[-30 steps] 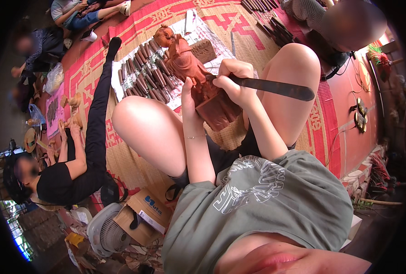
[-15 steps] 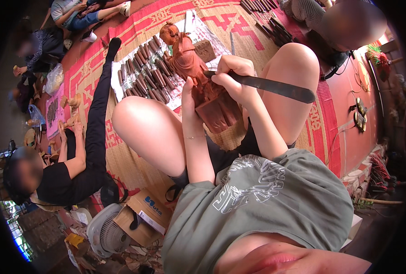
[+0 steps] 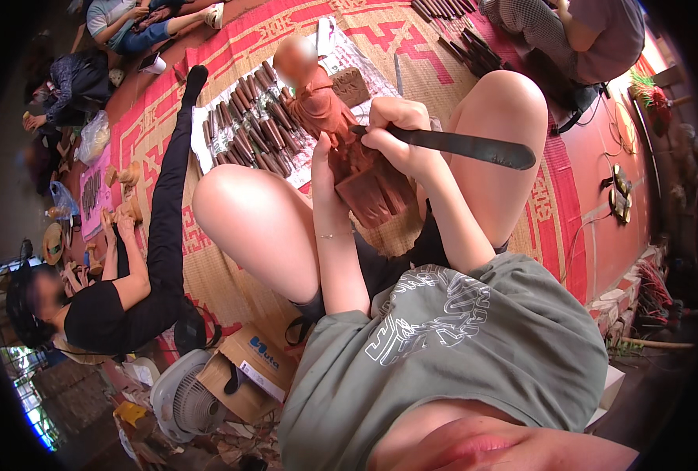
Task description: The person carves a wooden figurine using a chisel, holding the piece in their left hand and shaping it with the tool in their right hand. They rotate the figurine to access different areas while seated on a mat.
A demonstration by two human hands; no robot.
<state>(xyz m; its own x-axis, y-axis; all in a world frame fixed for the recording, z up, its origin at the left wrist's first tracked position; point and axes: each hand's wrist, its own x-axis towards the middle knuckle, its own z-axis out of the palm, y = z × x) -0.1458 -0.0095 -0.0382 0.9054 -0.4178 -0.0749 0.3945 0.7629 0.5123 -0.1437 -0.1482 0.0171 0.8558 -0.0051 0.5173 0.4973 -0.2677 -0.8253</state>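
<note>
A reddish-brown carved wooden statue (image 3: 323,108) leans between my knees, its head away from me and its broad base close to my lap. My left hand (image 3: 324,161) is closed around the statue's left side, the thumb along the wood and the other fingers hidden. Curled fingers of my right hand (image 3: 400,112) grip a long dark flat tool (image 3: 474,146). Its narrow tip touches or nearly touches the statue's lower middle, while the wide rounded end sticks out to the right over my thigh.
Rows of wooden-handled carving tools (image 3: 256,118) lie on a white cloth beyond my left knee. Past the statue sits a carved brown block (image 3: 350,86). More dark-handled tools (image 3: 474,55) lie far right. A co-worker (image 3: 121,310) sits at left, near a fan (image 3: 182,396) and a cardboard box (image 3: 247,365).
The long dark tool and my right hand have shifted slightly left. My left hand stays on the statue. The person at the upper right has leaned back, and the co-worker at left has moved their hands.
</note>
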